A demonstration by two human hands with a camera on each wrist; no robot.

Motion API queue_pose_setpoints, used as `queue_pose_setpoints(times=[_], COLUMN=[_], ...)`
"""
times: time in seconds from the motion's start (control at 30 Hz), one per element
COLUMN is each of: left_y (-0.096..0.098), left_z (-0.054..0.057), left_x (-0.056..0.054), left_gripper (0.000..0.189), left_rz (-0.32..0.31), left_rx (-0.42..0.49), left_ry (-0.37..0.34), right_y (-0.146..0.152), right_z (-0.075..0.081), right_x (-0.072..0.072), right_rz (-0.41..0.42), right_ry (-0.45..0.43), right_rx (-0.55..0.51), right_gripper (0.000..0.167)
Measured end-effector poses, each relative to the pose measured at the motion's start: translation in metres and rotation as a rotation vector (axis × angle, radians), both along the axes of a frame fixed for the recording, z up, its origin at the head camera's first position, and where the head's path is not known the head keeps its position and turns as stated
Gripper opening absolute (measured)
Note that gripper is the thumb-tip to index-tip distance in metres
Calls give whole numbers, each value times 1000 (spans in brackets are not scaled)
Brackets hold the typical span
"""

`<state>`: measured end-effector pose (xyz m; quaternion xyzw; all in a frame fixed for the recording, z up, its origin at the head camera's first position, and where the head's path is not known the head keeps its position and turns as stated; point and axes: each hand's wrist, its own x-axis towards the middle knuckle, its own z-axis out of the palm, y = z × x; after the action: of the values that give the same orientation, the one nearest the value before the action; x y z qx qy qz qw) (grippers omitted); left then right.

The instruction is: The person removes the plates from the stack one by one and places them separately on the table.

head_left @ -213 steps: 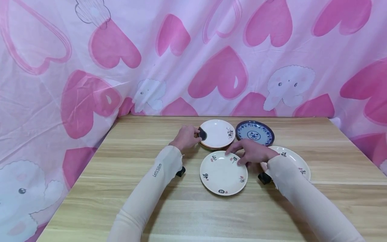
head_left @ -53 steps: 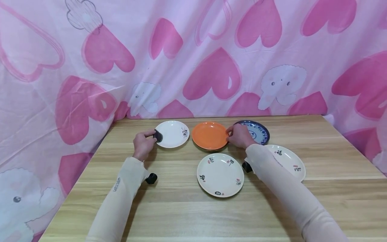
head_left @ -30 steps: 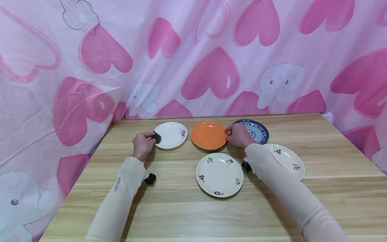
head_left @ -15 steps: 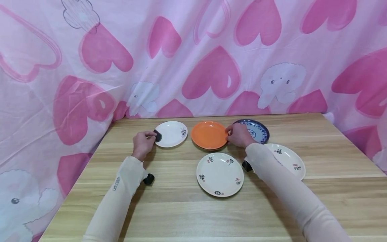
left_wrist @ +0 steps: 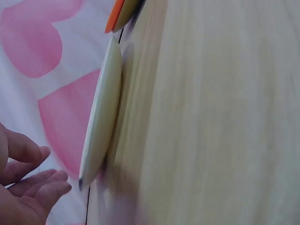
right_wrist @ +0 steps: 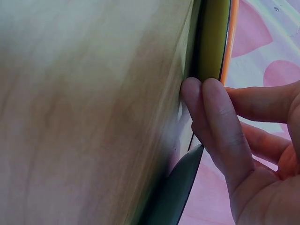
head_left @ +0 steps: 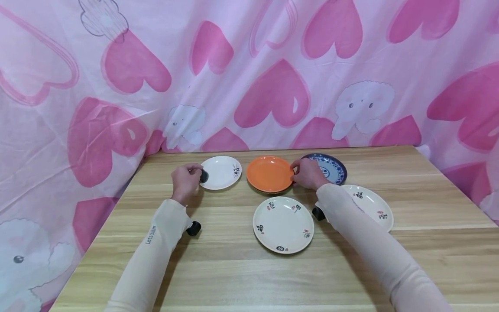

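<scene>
A white plate point(head_left: 222, 173) with a black patch on its rim lies at the back left of the table. My left hand point(head_left: 185, 184) is beside that patch, and in the left wrist view its loosely bent fingers point(left_wrist: 56, 192) are apart from the plate's edge with nothing between them. At the back middle is an orange plate point(head_left: 269, 173) with a dark-edged, yellowish underside. My right hand point(head_left: 309, 174) pinches its right rim; in the right wrist view two fingertips point(right_wrist: 215, 93) press the side just below the orange edge.
A blue-patterned plate point(head_left: 332, 170) sits behind my right hand, partly covered by it. In front of the orange plate lies a cream plate point(head_left: 283, 225) with small characters. A similar cream plate point(head_left: 372, 208) is partly under my right forearm. A pink heart-print curtain point(head_left: 273, 95) hangs behind the table.
The white plate has gone from on top of the orange one to the left, held by my left hand, which has now let go. My right hand moved from the cream plate to the orange plate.
</scene>
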<state>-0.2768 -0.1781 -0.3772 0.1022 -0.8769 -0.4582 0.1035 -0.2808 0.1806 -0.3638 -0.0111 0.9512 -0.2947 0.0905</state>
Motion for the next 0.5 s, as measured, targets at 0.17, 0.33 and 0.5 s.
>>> queue_pose_setpoints(times=[0.17, 0.33, 0.5], left_y=[14, 37, 59], left_z=[3, 8, 16], left_x=[-1, 0, 1], left_gripper=[26, 24, 24], left_rz=[-163, -371, -510], left_rx=[91, 187, 230], left_ry=[9, 6, -76], right_y=[0, 0, 0], right_z=[0, -1, 0], right_x=[-1, 0, 1], right_rz=[-10, -17, -23], right_ry=[-14, -19, -22], right_rx=[0, 7, 1], right_gripper=[40, 39, 37])
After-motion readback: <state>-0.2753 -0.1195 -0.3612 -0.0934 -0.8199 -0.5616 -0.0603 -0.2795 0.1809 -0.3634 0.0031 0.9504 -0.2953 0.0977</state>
